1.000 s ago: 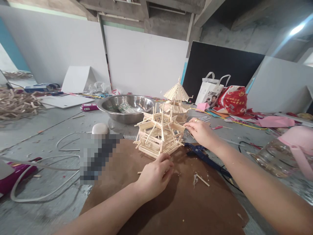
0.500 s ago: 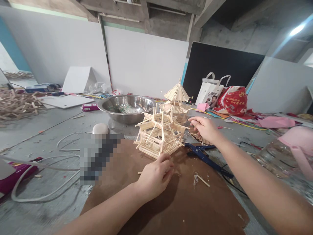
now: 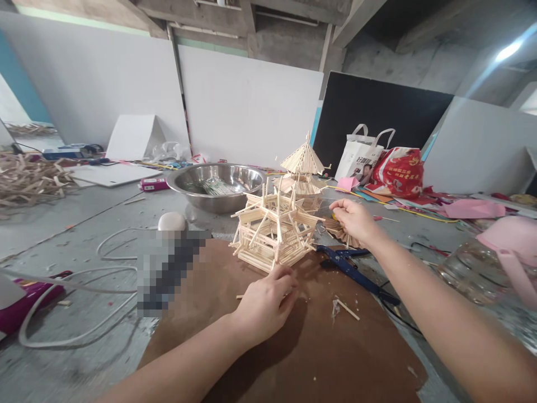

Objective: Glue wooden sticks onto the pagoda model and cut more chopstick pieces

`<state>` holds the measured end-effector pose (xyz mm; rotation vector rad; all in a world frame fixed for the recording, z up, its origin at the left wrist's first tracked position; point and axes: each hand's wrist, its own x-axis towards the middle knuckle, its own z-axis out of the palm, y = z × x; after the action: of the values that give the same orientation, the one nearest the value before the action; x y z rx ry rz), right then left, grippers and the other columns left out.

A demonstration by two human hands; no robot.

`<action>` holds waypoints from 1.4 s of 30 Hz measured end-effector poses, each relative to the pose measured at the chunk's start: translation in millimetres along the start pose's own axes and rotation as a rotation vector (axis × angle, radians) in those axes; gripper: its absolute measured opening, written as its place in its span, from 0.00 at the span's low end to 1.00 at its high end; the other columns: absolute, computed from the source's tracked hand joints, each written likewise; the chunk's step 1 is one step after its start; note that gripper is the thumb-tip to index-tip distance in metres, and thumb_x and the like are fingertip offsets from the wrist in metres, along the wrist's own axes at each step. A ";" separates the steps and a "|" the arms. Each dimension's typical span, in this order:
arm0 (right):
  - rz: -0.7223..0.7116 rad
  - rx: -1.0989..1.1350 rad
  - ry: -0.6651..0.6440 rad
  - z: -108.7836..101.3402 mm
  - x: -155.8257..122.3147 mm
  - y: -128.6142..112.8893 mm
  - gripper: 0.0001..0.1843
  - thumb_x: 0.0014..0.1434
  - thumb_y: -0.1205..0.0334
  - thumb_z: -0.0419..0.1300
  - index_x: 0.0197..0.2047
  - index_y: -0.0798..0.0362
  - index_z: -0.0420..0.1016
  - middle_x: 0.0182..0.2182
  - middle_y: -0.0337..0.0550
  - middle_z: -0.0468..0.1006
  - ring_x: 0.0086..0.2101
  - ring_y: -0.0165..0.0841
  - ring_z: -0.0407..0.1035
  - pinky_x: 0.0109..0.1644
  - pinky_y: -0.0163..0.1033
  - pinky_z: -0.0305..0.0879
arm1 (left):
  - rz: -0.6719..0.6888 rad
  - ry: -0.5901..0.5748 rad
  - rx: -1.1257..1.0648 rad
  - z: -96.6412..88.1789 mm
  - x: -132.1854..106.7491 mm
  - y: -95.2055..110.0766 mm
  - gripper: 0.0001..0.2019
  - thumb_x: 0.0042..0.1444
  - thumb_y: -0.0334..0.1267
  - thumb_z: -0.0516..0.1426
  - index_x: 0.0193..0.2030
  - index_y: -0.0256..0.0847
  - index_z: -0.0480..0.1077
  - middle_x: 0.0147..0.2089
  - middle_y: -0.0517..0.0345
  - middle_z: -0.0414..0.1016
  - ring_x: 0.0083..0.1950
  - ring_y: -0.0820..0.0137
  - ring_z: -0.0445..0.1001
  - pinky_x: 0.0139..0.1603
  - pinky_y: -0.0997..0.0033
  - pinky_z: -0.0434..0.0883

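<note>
A: Starting at the left, what have we got?

B: The steel basin (image 3: 201,200), just beyond our brown board (image 3: 335,358). Next is our left hand (image 3: 268,296), fingers curled narrow at the lower front corner of the hexagonal stick frame (image 3: 278,229). Whether they pinch it or merely rest there, we can't tell.

A: And the frame?

B: Upright at the board's far edge, posts poking up bare. A roofed stick pavilion (image 3: 302,159) stands just behind it.

A: Further right?

B: A loose stick (image 3: 348,309), a dark blue tool (image 3: 352,273), then our right hand (image 3: 354,219), apart from the frame, near a brown pleated piece (image 3: 344,238). Its fingers are drawn close together; we can't see if anything thin is between them.

A: Which step, then?

B: We'd judge it's detail work at the frame's right corner, the left hand steadying. The next move calls for a light touch there, without twisting those slim joints.
</note>
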<state>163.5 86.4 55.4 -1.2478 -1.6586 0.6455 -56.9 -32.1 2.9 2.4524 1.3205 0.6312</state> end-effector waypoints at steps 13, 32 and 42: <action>-0.397 -0.437 -0.061 9.9 -19.2 -22.3 0.11 0.52 0.63 0.51 0.35 0.53 0.73 0.30 0.42 0.74 0.28 0.30 0.66 0.32 0.35 0.62 | 0.004 0.015 -0.017 0.2 -0.2 0.2 0.09 0.54 0.36 0.44 0.36 0.43 0.64 0.42 0.58 0.64 0.36 0.74 0.69 0.36 0.75 0.66; -0.519 -0.528 -0.022 12.6 -21.7 -23.9 0.11 0.53 0.68 0.50 0.35 0.53 0.73 0.32 0.42 0.75 0.33 0.31 0.69 0.38 0.35 0.62 | 0.001 0.006 -0.039 -0.9 0.6 1.3 0.09 0.54 0.36 0.44 0.35 0.42 0.65 0.42 0.57 0.64 0.37 0.73 0.68 0.36 0.74 0.66; -0.540 -0.561 -0.043 12.7 -21.6 -22.7 0.12 0.54 0.68 0.49 0.37 0.54 0.72 0.33 0.43 0.74 0.34 0.32 0.68 0.39 0.35 0.61 | 0.007 0.018 -0.030 1.3 0.3 -0.2 0.09 0.55 0.36 0.44 0.36 0.43 0.64 0.42 0.59 0.64 0.36 0.74 0.68 0.36 0.75 0.66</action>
<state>143.2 60.0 60.9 -1.0736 -2.1796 -0.1382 -56.2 -31.8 1.8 2.4347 1.3002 0.6708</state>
